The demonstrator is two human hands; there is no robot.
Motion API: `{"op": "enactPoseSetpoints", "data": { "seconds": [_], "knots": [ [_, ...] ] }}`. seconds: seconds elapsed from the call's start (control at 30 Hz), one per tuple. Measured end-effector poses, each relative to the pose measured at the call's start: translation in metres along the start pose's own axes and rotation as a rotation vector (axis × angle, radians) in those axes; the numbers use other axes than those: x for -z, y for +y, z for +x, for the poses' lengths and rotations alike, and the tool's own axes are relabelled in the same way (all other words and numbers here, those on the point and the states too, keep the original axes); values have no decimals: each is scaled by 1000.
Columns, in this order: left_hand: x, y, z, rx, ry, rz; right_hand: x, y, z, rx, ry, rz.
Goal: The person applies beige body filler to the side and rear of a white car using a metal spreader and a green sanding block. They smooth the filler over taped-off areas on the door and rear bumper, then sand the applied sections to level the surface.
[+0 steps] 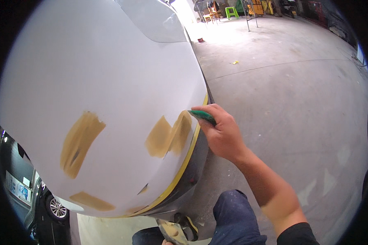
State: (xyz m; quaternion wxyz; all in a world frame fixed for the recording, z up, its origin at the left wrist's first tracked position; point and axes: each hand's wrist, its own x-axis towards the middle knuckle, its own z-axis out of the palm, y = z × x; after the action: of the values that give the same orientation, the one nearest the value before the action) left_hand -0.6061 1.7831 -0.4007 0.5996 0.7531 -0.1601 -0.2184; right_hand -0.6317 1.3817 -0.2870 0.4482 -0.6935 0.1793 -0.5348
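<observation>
A green spreader (pixel 202 116) is gripped by the right hand (pixel 221 132) against the white car panel (pixel 110 73) beside tan filler patches (pixel 169 136), while the left hand (pixel 166 242), cut off below the panel, cannot be judged.

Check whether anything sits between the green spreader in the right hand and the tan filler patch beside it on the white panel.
Nothing visible does. The right hand holds the green spreader with its tip at the right edge of the tan filler patch on the white panel. The yellow tape strip runs along the panel's edge, below the tip, not across the patch.
</observation>
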Motion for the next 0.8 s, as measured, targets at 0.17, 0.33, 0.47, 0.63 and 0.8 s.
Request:
{"op": "enactPoseSetpoints", "data": {
  "seconds": [0.17, 0.33, 0.47, 0.63, 0.8],
  "knots": [
    [-4, 2, 1, 44, 45, -10, -6, 12, 5, 17, -17, 52],
    [-3, 1, 1, 88, 15, -30, -17, 28, 5, -24, 60, 70],
    [-11, 6, 3, 65, 21, -29, -24, 12, 0, 101, 90, -28],
    [4, -6, 0, 67, -36, -39, -51, -30, -46, 123, 88, -50],
    [-6, 5, -1, 14, -49, -30, -55, -46, -70, 112, 60, 10]
  ]
}}
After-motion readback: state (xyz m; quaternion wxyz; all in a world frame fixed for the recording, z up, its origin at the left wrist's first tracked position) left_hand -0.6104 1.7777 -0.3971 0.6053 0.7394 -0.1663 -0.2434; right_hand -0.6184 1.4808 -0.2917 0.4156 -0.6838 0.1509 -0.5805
